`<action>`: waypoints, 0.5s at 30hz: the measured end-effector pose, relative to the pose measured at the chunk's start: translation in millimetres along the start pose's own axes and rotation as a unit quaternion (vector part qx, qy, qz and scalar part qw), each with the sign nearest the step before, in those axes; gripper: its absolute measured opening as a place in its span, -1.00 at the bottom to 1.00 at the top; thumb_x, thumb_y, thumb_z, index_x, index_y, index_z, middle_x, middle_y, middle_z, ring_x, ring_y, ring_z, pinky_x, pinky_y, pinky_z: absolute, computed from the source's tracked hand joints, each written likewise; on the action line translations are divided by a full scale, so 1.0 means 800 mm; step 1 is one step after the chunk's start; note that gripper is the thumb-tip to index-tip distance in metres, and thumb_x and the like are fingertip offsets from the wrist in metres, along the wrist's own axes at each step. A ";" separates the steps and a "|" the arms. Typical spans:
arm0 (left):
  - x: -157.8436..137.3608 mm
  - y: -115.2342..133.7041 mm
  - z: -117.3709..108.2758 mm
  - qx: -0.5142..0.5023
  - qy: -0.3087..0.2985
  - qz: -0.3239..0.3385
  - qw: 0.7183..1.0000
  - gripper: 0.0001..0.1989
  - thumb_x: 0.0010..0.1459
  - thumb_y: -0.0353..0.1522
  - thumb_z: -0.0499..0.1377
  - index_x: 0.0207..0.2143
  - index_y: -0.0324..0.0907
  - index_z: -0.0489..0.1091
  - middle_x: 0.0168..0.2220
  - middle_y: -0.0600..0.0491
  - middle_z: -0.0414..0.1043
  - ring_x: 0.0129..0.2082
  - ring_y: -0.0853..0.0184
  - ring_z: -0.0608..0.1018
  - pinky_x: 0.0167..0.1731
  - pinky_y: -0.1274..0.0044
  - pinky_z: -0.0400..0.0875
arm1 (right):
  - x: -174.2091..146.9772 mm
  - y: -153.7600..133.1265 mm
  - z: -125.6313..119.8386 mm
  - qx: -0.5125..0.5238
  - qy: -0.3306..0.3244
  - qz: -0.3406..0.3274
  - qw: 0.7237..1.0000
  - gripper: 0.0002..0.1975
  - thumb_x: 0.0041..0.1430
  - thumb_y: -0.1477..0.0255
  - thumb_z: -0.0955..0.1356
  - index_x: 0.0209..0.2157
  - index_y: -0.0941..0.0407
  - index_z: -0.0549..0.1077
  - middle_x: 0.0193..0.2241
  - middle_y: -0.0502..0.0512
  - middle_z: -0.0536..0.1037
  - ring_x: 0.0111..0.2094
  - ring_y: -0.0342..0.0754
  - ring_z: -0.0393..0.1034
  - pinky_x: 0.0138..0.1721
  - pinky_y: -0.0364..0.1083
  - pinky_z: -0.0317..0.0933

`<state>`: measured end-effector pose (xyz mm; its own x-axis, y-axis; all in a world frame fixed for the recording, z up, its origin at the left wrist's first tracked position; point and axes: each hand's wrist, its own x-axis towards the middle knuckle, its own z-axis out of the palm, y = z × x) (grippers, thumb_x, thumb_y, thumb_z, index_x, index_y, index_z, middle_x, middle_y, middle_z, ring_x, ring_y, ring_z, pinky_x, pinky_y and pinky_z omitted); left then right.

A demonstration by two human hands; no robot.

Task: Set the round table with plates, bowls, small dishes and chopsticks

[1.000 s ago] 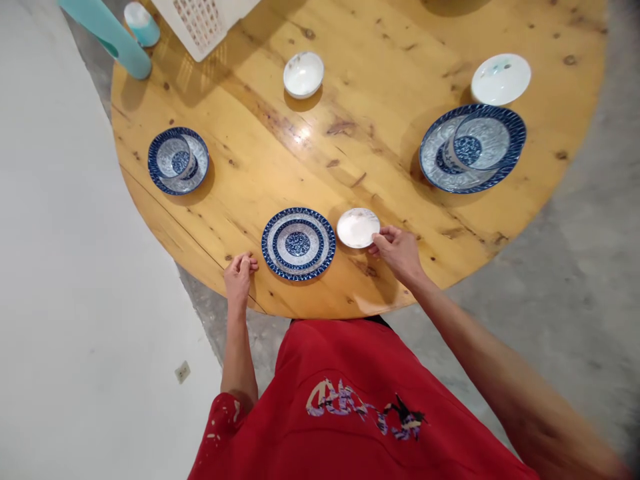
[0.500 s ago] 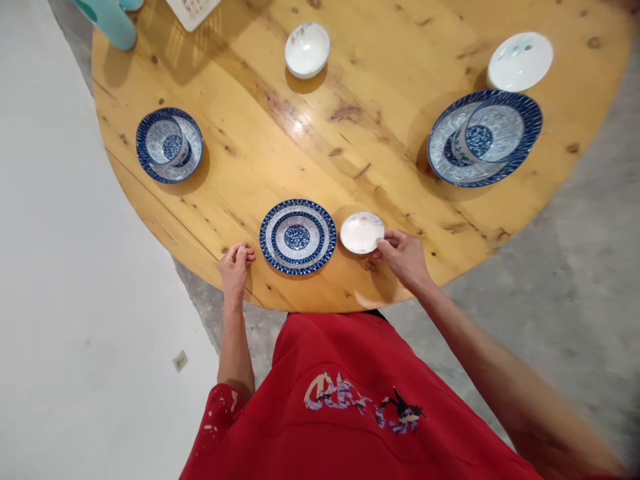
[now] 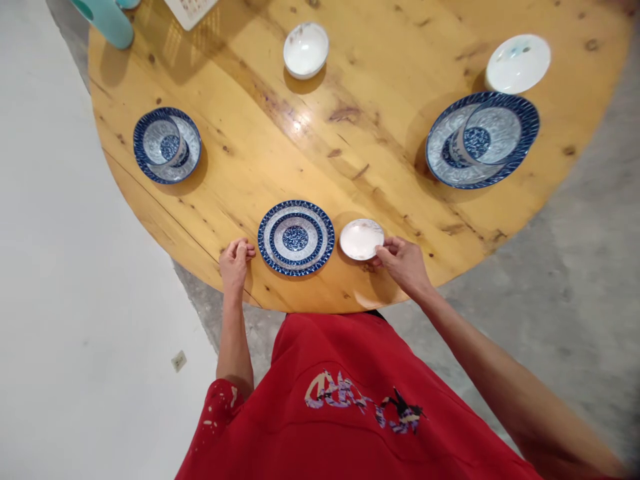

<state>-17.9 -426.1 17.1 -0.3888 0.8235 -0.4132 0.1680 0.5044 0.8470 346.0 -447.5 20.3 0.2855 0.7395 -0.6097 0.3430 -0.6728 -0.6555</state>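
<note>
My right hand [image 3: 403, 265] pinches the right rim of a small white dish [image 3: 361, 239], thumb on top. The dish lies just right of a blue-and-white patterned plate [image 3: 296, 267], close beside it. Whether the dish rests fully on the wood is hard to tell. Within the plate's wide rim sits a smaller piece with matching blue rings [image 3: 295, 238], seen from straight above. Left of the plate, my left hand [image 3: 235, 261] rests at the table's edge, its fingers curled together with nothing in them.
The round wooden table [image 3: 280, 160] also bears a blue-patterned bowl set [image 3: 191, 133] at left and a larger set [image 3: 525, 137] at right. White bowls stand at the back middle [image 3: 306, 51] and back right [image 3: 519, 63]. A turquoise object [image 3: 113, 30] and white basket [image 3: 187, 10] are far left.
My right hand has brought the small white dish slightly closer to my body, keeping its grip on the rim. The left hand stays about where it was.
</note>
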 end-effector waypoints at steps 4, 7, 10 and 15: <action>0.012 0.005 0.001 0.001 0.001 0.013 1.000 -0.65 0.18 -0.13 0.19 -0.20 -0.23 0.52 -0.34 0.01 0.58 -0.42 0.41 0.59 -0.29 0.56 0.51 | 0.002 0.009 -0.005 -0.051 -0.002 -0.018 0.999 -0.82 0.10 0.31 0.32 -0.34 0.12 0.47 -0.58 0.07 0.54 -0.52 0.04 0.49 -0.45 -0.08 0.31; 0.028 0.021 0.002 0.013 0.005 0.039 0.999 -0.68 0.19 -0.16 0.17 -0.21 -0.23 0.52 -0.36 0.03 0.58 -0.42 0.40 0.59 -0.32 0.56 0.49 | 0.008 0.007 -0.018 -0.116 0.021 -0.051 0.992 -0.68 0.12 0.17 0.33 -0.27 0.13 0.51 -0.59 0.07 0.53 -0.50 0.09 0.50 -0.47 -0.06 0.27; 0.054 0.052 0.009 0.036 0.005 0.085 0.996 -0.73 0.19 -0.21 0.16 -0.23 -0.21 0.53 -0.37 0.04 0.59 -0.42 0.36 0.60 -0.32 0.55 0.47 | 0.024 -0.010 -0.034 -0.119 0.060 -0.075 0.988 -0.60 0.12 0.09 0.33 -0.24 0.12 0.53 -0.56 0.10 0.55 -0.48 0.11 0.51 -0.45 -0.03 0.30; 0.118 0.118 0.044 0.024 -0.036 0.165 0.985 -0.80 0.21 -0.28 0.15 -0.27 -0.18 0.53 -0.38 0.05 0.59 -0.42 0.35 0.61 -0.31 0.56 0.46 | 0.074 -0.087 -0.045 -0.068 0.086 -0.146 0.983 -0.66 0.12 0.15 0.33 -0.26 0.12 0.52 -0.47 0.14 0.59 -0.46 0.05 0.53 -0.41 -0.04 0.37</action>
<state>-6.9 -292.0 46.5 -0.2398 0.9604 -0.1418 0.3187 0.2159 0.9229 371.4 -356.2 46.2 0.2997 0.9016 -0.3119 0.5458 -0.4302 -0.7190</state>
